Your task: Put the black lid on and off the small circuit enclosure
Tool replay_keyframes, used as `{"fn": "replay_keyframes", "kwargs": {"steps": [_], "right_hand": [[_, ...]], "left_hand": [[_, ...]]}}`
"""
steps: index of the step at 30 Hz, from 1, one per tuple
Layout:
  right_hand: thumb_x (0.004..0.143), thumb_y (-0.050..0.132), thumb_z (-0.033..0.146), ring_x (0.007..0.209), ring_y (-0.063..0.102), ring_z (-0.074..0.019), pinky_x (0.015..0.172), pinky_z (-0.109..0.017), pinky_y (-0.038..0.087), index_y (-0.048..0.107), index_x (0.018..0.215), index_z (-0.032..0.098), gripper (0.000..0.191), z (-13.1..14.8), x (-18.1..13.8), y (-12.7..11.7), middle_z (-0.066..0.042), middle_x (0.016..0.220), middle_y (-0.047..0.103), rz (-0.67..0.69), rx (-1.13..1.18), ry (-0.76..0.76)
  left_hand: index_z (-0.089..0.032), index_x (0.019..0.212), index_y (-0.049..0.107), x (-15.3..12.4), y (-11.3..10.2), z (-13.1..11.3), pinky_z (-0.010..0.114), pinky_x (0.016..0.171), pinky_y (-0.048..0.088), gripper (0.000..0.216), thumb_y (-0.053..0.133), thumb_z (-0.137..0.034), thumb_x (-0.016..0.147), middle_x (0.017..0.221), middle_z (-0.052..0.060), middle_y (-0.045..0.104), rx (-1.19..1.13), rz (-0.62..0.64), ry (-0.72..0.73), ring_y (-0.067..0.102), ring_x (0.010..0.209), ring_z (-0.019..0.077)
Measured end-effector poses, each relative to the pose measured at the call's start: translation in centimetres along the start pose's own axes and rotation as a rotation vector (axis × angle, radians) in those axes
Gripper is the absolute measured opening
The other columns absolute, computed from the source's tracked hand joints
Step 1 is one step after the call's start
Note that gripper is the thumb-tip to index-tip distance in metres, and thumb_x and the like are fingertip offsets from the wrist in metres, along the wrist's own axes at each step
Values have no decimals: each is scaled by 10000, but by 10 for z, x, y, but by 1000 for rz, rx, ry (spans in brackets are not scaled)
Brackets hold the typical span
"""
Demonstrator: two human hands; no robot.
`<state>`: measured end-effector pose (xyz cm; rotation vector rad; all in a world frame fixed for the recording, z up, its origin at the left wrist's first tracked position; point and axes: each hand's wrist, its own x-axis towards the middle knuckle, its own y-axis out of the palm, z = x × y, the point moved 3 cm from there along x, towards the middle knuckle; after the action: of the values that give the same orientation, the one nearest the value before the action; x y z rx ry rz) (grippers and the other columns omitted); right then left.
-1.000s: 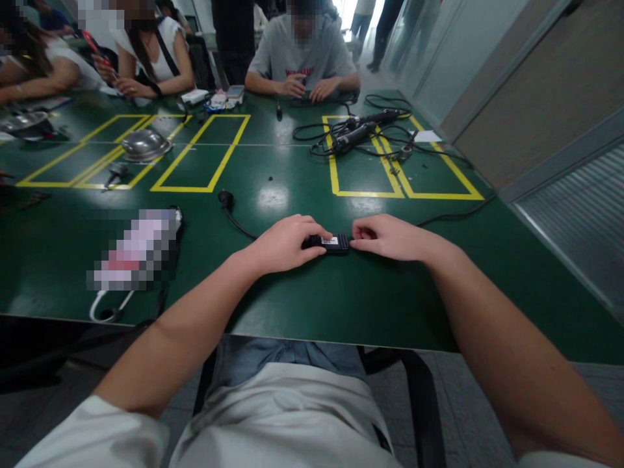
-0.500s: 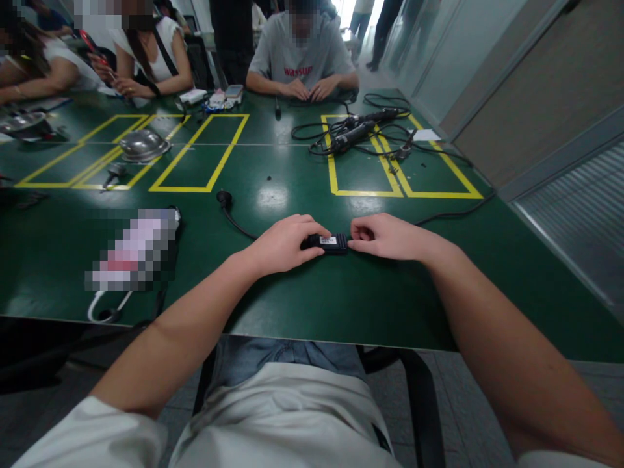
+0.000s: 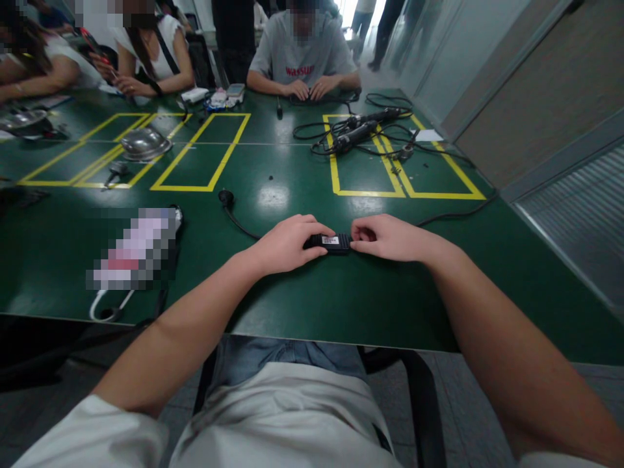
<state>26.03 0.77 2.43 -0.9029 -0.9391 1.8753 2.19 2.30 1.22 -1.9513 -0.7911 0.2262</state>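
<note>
On the green worktable [image 3: 351,305], the left hand [image 3: 292,244] and right hand [image 3: 385,237] flank a black labelled power adapter [image 3: 336,246]. The left grips it from nine o'clock, probably to steady it; whether the right, fingers curled at three o'clock, pinches the cord [image 3: 453,216] I cannot tell. The power plug [image 3: 225,197] lies towards ten o'clock.

The left fingers [image 3: 319,229] hide the left end of the black box [image 3: 345,244]; print on its label [image 3: 330,240] is too small to read. The right hand [image 3: 387,237] hides part of the right cable [image 3: 455,215]; whether it grips that cannot be told. Blocks blur the near-left object [image 3: 134,250]. The left edge cuts off a metal piece [image 3: 24,121].
</note>
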Motion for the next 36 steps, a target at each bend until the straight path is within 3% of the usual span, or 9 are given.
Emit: {"fn": "replay_keyframes", "kwargs": {"steps": [5,10,15,18,22,24,27,30,36], "right_hand": [[884,671,455,698,549,-207,699,-342,388,620,825,252,218,-5,1,0,-7,755,635,6,38,-15],[893,664,486,686,549,-200,687,-337,383,641,799,246,258,-9,2,2,-5,724,631,9,31,-41],[906,662,511,693,559,-205,692,-345,388,660,782,243,295,-8,2,1,-17,729,651,14,23,-40],[914,658,512,688,554,-204,694,-351,386,668,786,243,298,-7,1,0,-20,735,657,25,16,-21],[957,618,546,672,545,-204,683,-357,372,669,757,244,366,-9,1,-2,-19,708,645,54,-21,8],[968,607,563,666,538,-204,678,-362,363,654,727,246,402,-10,1,-3,-18,693,635,68,-40,20],[970,610,581,667,531,-201,680,-362,356,635,711,248,422,-11,0,-2,-13,683,621,62,-49,13],[973,606,591,661,520,-196,680,-359,350,597,696,251,438,-9,0,0,-9,671,601,50,-56,-4],[976,579,577,685,520,-201,685,-362,353,569,714,253,416,-5,-3,-4,-15,698,604,-19,-48,-39]], "left_hand": [[-228,1520,670,1,1,9,406,984,586,508,744,-304,1024,1218,84,820,-203,-54,-87,741,983,223],[-192,1506,661,2,-1,8,364,922,594,469,687,-319,1056,1257,102,805,-314,-92,-131,739,910,187],[-186,1345,745,2,-12,11,426,1064,568,320,705,-288,1044,1263,106,793,-38,-210,-174,727,1076,248],[-198,1284,769,3,-12,16,456,1120,544,263,688,-256,1040,1234,103,788,130,-135,-217,719,1146,280],[-189,1320,771,2,-17,12,430,1026,579,305,644,-313,1072,1326,139,738,208,-105,-307,730,1102,277],[-177,1188,812,0,-22,8,430,967,581,311,617,-400,1093,1249,150,743,284,-97,-375,734,1080,298],[-184,985,841,-1,-23,1,426,861,566,475,528,-514,1120,1061,145,780,388,101,-434,747,975,319],[-186,997,860,-3,-23,-3,417,808,552,569,456,-566,1127,1049,157,816,459,223,-462,763,950,339],[-189,1051,864,-2,-25,-5,402,815,547,608,408,-582,1131,1027,154,837,432,187,-501,774,941,334]]}}
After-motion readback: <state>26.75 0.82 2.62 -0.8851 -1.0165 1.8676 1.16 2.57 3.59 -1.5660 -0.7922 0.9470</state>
